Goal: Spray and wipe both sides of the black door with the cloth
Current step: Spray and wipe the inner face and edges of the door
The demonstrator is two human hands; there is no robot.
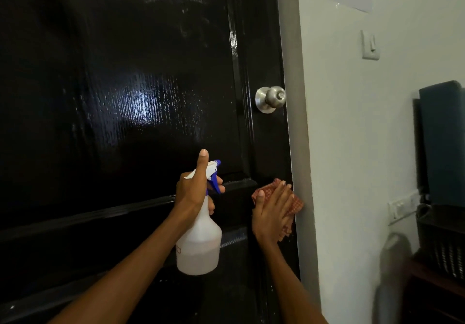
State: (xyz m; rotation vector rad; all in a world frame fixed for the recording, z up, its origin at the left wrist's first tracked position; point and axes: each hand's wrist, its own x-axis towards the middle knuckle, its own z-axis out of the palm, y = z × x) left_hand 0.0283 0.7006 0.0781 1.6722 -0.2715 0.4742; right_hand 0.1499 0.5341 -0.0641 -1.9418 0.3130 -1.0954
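Pale wall fills the right side of the view, with a light switch high up and a dark basket low at the edge. Against its grey frame sits the black door, glossy and streaked with wet shine across the upper panel, a round metal knob near its right edge.

Below the knob the person works the lower right stile. Their left hand grips the neck of a translucent spray bottle, thumb raised, fingers curled at the blue trigger, nozzle aimed at the door. Their right hand lies flat, fingers straight, pressing a reddish checked cloth against the door beside the frame.

Judging by this, wiping of this face is in hand, with the lower panels probably still to do. Next likely calls for drawing the cloth down the edge, then spraying lower; the other side looks not yet reached.
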